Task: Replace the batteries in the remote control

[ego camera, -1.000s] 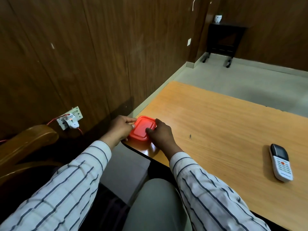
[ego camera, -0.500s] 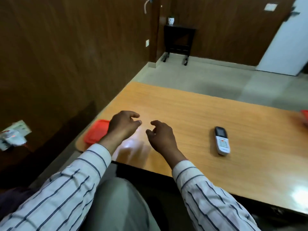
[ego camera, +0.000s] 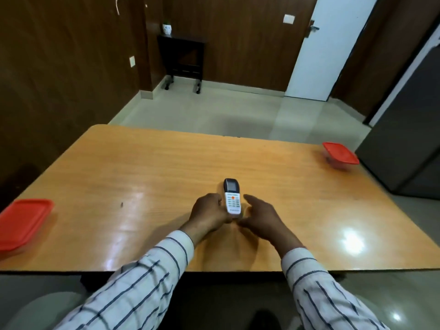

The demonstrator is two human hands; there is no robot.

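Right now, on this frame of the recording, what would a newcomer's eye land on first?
First, the white remote control, buttons up near the middle of the wooden table, with the left hand against its left side and the right hand open just right of it. Next, the two red-lidded containers: one at the table's left edge, one at its far right corner.

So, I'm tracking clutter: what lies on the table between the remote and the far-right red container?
Nothing: head view shows bare table between the remote and red container.
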